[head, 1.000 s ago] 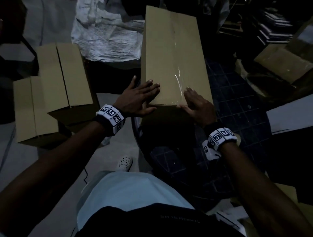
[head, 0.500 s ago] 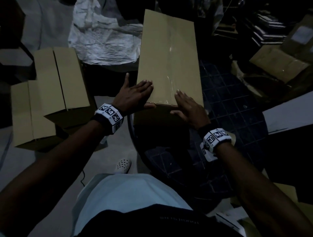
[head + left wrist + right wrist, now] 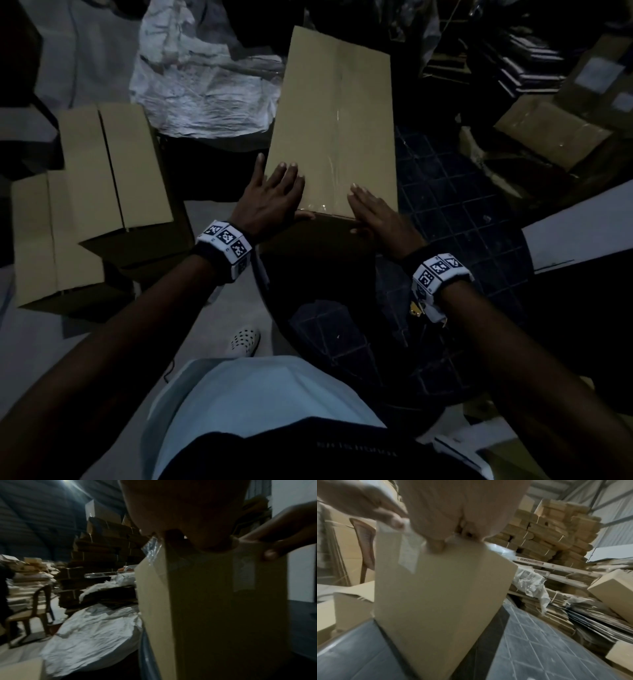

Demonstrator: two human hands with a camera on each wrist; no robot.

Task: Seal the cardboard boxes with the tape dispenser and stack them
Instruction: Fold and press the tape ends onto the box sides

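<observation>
A long cardboard box (image 3: 335,113) lies on the dark table (image 3: 452,212), clear tape running down its top seam and over the near end. My left hand (image 3: 274,195) rests flat on the box's near left corner, fingers straight, thumb over the near edge. My right hand (image 3: 371,212) lies flat on the near right corner, thumb on the front face. In the left wrist view the box (image 3: 214,601) fills the frame below my palm. The right wrist view shows the box (image 3: 436,601) with tape on its near face. No tape dispenser is in view.
Two cardboard boxes (image 3: 116,164) sit stacked on the floor at the left. A crumpled white sheet (image 3: 205,78) lies behind them. More boxes (image 3: 548,133) and flat cardboard crowd the right. A chair (image 3: 34,612) stands at the far left. My white shoe (image 3: 245,341) is by the table.
The near end of the box has slid a little to the left, and both hands have gone with it, staying flat on the top.
</observation>
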